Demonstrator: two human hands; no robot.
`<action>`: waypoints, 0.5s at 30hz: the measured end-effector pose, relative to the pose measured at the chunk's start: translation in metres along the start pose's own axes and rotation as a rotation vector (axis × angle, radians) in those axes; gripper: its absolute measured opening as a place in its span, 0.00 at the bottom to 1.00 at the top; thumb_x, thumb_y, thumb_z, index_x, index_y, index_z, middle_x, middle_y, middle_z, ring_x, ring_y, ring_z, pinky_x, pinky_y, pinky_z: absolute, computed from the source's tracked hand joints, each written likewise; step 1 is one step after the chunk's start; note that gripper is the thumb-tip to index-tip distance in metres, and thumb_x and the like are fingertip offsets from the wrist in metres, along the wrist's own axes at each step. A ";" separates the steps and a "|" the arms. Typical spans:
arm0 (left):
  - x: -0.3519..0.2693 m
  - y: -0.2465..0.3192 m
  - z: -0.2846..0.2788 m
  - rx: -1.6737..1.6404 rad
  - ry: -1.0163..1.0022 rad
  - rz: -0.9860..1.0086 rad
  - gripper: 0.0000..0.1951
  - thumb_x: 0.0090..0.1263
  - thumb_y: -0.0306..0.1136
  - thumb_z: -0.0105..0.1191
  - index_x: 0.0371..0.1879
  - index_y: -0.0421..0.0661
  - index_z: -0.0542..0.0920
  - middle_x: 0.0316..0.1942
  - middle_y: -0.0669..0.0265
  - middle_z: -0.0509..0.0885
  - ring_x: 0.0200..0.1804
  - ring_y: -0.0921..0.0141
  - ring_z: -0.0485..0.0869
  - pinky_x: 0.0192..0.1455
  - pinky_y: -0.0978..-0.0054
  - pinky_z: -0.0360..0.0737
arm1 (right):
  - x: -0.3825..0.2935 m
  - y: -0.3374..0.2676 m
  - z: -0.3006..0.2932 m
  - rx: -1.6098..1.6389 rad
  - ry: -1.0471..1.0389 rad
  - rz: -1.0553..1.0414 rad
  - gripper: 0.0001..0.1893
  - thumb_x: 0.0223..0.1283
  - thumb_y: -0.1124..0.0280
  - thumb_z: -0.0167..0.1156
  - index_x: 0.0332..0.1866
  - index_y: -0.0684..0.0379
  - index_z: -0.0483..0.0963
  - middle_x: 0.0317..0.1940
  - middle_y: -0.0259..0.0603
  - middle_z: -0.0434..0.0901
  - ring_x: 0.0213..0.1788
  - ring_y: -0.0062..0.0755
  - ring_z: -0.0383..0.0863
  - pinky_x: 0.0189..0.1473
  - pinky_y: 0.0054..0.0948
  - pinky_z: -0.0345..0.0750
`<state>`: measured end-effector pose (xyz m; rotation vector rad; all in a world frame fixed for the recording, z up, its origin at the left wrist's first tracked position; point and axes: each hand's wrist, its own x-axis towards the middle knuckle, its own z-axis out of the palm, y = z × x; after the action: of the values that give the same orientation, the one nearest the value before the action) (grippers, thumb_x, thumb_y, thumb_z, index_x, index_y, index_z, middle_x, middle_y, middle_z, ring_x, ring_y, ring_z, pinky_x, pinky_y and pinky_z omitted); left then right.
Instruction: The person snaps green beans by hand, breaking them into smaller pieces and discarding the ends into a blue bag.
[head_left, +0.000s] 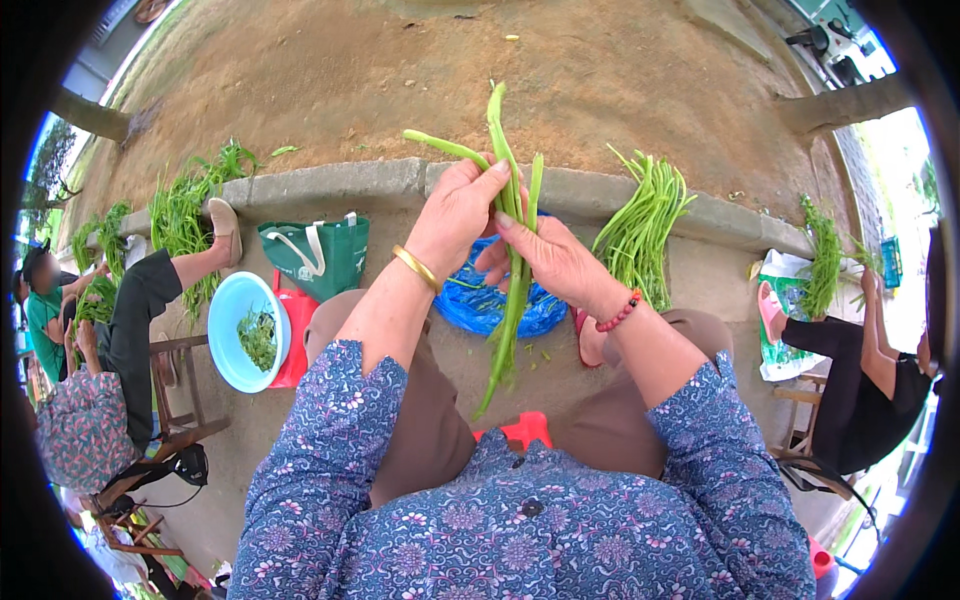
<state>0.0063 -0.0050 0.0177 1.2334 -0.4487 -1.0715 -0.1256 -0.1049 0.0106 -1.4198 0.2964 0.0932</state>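
My left hand (463, 214) grips several long green vegetable stems (511, 281) near their upper part, with thumb and forefinger pinched on them. Just to the right, my right hand (547, 259) closes its thumb and fingers on the same stems. One stem points off to the upper left, and the leafier ends hang down between my knees. Beneath my hands lies a blue plastic bag (465, 307) with green scraps in it. A pile of green stems (645, 225) leans on the stone kerb to the right of my hands.
A light blue basin (215, 330) with leaves inside stands at the left, beside a green tote bag (330, 259) and a red bag (298, 322). The kerb (352, 184) crosses ahead. Seated people are at far left (82, 412) and far right (855, 390), near more greens (184, 214).
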 end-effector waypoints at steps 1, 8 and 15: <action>-0.001 0.002 -0.001 0.055 0.052 0.001 0.11 0.76 0.39 0.47 0.42 0.43 0.77 0.35 0.64 0.83 0.39 0.73 0.83 0.44 0.75 0.81 | 0.004 0.000 -0.001 -0.040 0.010 -0.011 0.28 0.72 0.47 0.46 0.51 0.66 0.72 0.34 0.42 0.81 0.36 0.30 0.82 0.41 0.29 0.80; 0.006 0.013 -0.010 -0.135 0.159 0.115 0.11 0.76 0.35 0.44 0.46 0.42 0.75 0.32 0.67 0.80 0.34 0.73 0.80 0.42 0.73 0.81 | 0.022 -0.014 -0.028 -0.222 0.265 -0.148 0.26 0.72 0.50 0.46 0.48 0.67 0.76 0.33 0.40 0.81 0.31 0.24 0.80 0.35 0.26 0.77; 0.011 0.003 0.003 -0.101 0.044 0.072 0.11 0.74 0.34 0.49 0.49 0.45 0.79 0.28 0.74 0.78 0.26 0.81 0.73 0.27 0.85 0.70 | 0.028 -0.018 -0.026 -0.260 0.154 -0.103 0.23 0.73 0.51 0.45 0.39 0.63 0.76 0.29 0.36 0.80 0.26 0.24 0.77 0.32 0.26 0.75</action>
<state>0.0102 -0.0160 0.0190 1.1417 -0.3975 -0.9921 -0.0987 -0.1364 0.0171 -1.7016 0.3460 -0.0651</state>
